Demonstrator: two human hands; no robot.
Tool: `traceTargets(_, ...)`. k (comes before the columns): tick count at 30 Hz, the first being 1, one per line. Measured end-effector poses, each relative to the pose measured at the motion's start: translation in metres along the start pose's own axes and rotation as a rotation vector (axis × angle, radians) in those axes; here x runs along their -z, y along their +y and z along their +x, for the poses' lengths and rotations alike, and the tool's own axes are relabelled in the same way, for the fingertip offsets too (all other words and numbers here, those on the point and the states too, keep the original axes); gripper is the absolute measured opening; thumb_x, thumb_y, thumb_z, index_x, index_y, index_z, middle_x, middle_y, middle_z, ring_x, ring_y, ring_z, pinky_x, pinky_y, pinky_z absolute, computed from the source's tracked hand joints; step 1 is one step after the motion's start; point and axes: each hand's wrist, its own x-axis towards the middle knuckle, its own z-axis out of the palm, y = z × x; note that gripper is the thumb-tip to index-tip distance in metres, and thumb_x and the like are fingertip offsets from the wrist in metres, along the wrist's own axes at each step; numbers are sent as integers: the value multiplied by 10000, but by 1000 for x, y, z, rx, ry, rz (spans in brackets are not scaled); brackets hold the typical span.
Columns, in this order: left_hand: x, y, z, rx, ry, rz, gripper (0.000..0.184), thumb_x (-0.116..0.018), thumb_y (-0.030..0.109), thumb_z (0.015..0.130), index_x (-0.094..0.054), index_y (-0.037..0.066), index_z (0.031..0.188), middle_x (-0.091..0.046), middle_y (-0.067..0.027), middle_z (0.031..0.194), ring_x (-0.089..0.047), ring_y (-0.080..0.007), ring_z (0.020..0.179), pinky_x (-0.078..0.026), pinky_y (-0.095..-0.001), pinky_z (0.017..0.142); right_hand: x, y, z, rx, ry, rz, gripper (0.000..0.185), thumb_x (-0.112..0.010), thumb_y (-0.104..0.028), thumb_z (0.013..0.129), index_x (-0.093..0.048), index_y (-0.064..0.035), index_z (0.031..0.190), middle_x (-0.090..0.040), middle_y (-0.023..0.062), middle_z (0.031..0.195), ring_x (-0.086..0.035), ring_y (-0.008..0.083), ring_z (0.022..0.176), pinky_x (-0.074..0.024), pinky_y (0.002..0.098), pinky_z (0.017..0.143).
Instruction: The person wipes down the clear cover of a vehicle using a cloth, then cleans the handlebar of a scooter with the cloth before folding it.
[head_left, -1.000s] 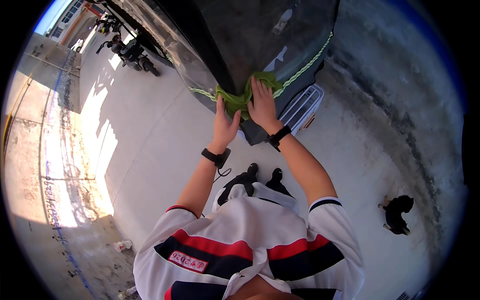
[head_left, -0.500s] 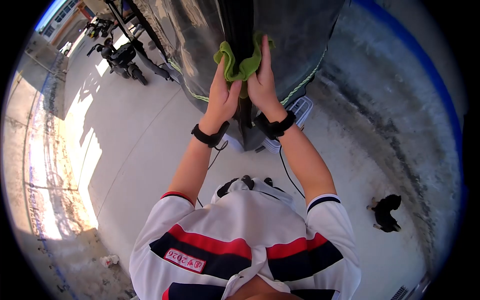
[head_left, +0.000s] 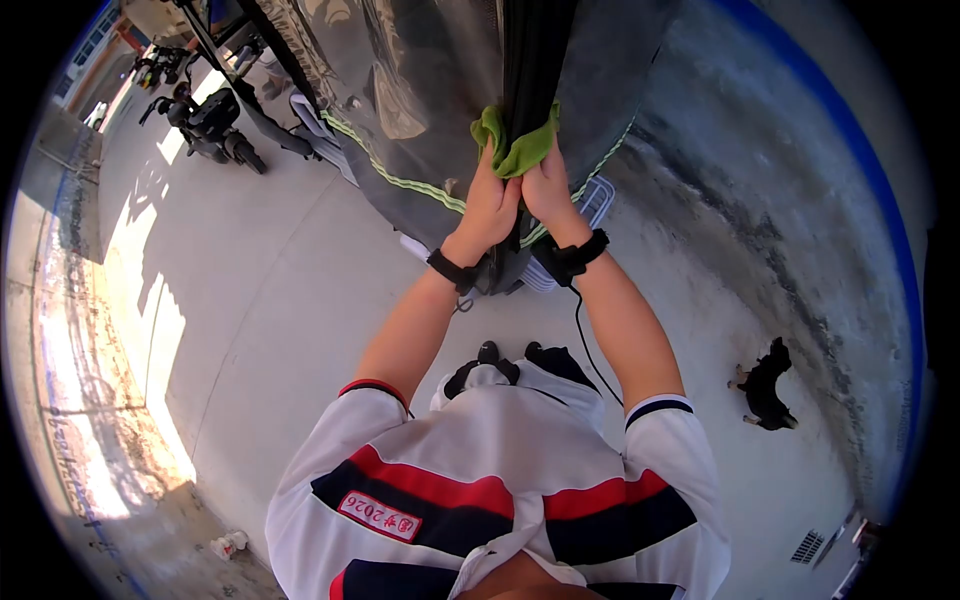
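Note:
A green cloth (head_left: 522, 160) is wrapped in a U shape around the near side of a black vertical strip (head_left: 535, 60). The strip runs down a dark cover (head_left: 610, 90) with a shiny see-through panel, edged with green-and-white trim (head_left: 400, 180). My left hand (head_left: 487, 208) is closed on the cloth's left end. Gripping its other end, my right hand (head_left: 550, 190) sits close beside the left, the two almost touching. Both wrists wear black bands. The palms and some fingertips are hidden by the cloth and strip.
A parked scooter (head_left: 210, 122) stands at the upper left. A white wire rack (head_left: 598, 200) juts out below the cover. On the concrete floor to the right is a black dog (head_left: 768, 388), near a wall (head_left: 800, 220). A floor grate (head_left: 807, 547) lies at the lower right.
Both hands and the cloth have moved lower along the strip and slightly right in view. The hands are closer together. The dog has shifted its pose, and the camera view has moved a little.

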Motion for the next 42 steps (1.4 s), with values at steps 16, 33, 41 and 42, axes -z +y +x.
traceTargets(16,-17,14,-53,-72,160,505,748,-677,32,816,-300,-56,1456,-472,-289,1351,-479,-480,1225,-382,-500,1041,69,81,3,123,111,-510,677,-530,-75,912,-232,38,1509,-432,289,1424,-431,426,1321,-358,413,1095)
traceTargets(33,-42,88,1,-164,553,537,365,-448,-110,970,-507,-32,1321,-636,-149,1173,-645,-174,937,-543,-303,815,69,10,66,570,-149,-422,747,-613,-96,842,-269,17,1497,-421,260,1417,-375,457,1308,-306,520,1094)
traceTargets(41,-70,94,12,-86,596,657,457,-536,-54,947,-455,-35,1396,-643,-174,1190,-675,-216,999,-545,-313,861,71,37,86,464,-183,-565,836,-667,-169,821,-236,7,1515,-394,242,1435,-364,436,1335,-311,500,1119)
traceTargets(42,-72,93,10,-75,595,688,445,-534,-59,946,-469,-33,1386,-651,-168,1180,-676,-207,994,-544,-305,853,76,48,85,450,-166,-598,847,-674,-174,815,-233,9,1515,-394,242,1434,-367,433,1334,-314,500,1119)
